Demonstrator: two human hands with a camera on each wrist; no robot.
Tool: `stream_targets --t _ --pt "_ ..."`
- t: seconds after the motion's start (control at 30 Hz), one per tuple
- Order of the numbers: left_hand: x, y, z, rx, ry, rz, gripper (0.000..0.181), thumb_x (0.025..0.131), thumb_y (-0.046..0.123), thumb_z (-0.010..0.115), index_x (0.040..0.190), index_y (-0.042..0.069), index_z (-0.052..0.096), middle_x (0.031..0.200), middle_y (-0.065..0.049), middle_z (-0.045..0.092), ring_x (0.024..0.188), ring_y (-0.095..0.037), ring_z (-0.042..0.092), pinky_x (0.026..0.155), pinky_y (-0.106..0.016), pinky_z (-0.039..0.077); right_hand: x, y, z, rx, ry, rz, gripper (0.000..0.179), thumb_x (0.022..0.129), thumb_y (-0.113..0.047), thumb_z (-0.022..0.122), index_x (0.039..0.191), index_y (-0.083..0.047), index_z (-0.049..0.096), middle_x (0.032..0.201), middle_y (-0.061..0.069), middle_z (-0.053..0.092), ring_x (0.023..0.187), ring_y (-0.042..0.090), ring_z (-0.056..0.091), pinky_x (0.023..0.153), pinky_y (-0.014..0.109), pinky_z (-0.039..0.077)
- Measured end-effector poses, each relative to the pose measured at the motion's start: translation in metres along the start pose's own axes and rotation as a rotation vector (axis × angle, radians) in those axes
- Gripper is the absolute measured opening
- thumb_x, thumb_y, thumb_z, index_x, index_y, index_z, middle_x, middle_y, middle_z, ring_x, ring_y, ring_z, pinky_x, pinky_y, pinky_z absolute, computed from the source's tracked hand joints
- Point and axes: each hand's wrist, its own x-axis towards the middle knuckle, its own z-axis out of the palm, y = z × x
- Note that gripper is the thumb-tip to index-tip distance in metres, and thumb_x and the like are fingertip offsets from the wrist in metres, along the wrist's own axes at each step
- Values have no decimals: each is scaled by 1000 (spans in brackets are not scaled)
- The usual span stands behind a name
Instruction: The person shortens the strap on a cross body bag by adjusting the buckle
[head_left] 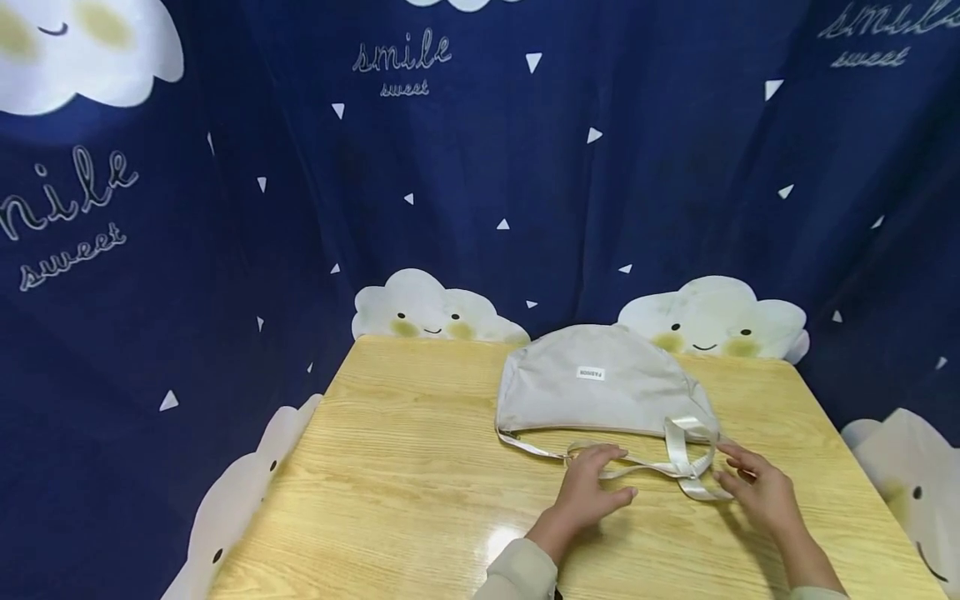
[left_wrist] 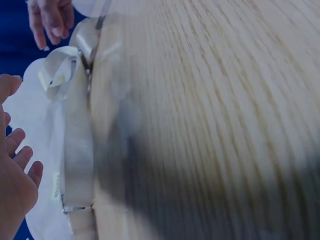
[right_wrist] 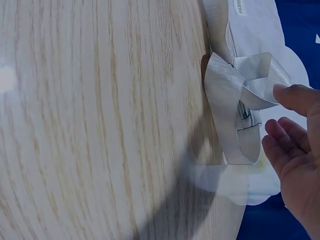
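Note:
A pale grey handbag (head_left: 622, 404) lies on the table, its small white label (head_left: 590, 373) upside down in the head view. Along its near edge runs a flat fabric strap (head_left: 536, 448), looped and twisted at the right end; the loop (right_wrist: 225, 95) shows large in the right wrist view. My left hand (head_left: 587, 493) hovers at the middle of the strap, thumb and fingers spread, nothing gripped. Beside the strap loop is my right hand (head_left: 763, 493), fingers loosely bent; in the right wrist view its thumb tip overlaps the loop's edge, with nothing pinched.
The light wooden table (head_left: 397, 483) extends to the left and in front of the bag. A dark blue curtain (head_left: 465, 167) printed with smiling clouds and white triangles hangs behind the table and down its sides.

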Motion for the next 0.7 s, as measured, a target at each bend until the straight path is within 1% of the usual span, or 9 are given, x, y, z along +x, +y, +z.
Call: stream_targets --t 0.07,0.1,0.17,0.3,0.4,0.47,0.57,0.63,0.7 --pt "3 -1 5 -1 -5 -8 47 79 26 74 122 14 59 127 2 54 118 -11 46 95 -35 39 1 2 1 -7 -20 -2 43 73 3 76 114 4 62 120 27 54 87 -2 56 72 7 44" --pt "4 -2 8 -3 -8 -17 47 79 26 74 122 15 59 127 2 54 117 -11 46 94 -35 39 2 3 1 -8 -32 -5 43 73 4 75 114 4 62 120 30 53 87 1 57 71 8 44" --pt "6 -2 14 -9 -13 -31 45 79 25 74 121 15 60 126 3 54 117 -11 46 93 -33 40 2 5 3 -16 -50 -7 43 72 4 76 113 5 62 116 31 54 85 7 60 70 9 45" --pt "8 -4 25 -14 -32 -41 45 79 25 74 121 15 60 125 3 55 116 -10 47 91 -27 40 2 9 7 -27 -64 -23 42 70 7 76 110 6 63 100 27 62 80 11 61 65 13 48" --pt "11 -5 31 -3 -37 -35 45 80 26 73 121 16 60 126 3 55 116 -10 46 93 -27 39 3 12 10 -22 -70 -43 42 69 10 75 109 6 62 92 23 64 76 8 61 63 15 49" --pt "14 -5 34 3 -42 -37 45 80 25 73 122 16 60 126 2 55 116 -10 46 93 -25 38 4 14 13 -19 -74 -49 41 69 11 75 108 7 62 89 22 65 74 4 60 60 14 48" --pt "19 -5 36 1 -71 -51 45 81 23 73 123 15 60 127 1 54 116 -10 47 90 -22 39 4 17 16 -29 -82 -61 39 68 11 74 106 8 63 84 17 66 70 -1 58 58 13 47" --pt "22 -5 38 9 -94 -57 45 81 23 73 123 16 60 128 2 54 116 -10 47 91 -23 40 4 20 18 -61 -82 -73 38 68 11 74 104 7 64 80 12 66 67 -1 56 56 15 47" --pt "24 -6 39 47 -115 -57 46 81 25 73 124 17 60 128 4 54 116 -9 47 92 -27 39 4 21 21 -89 -73 -89 38 66 12 74 103 6 65 78 9 66 66 0 56 56 18 48"
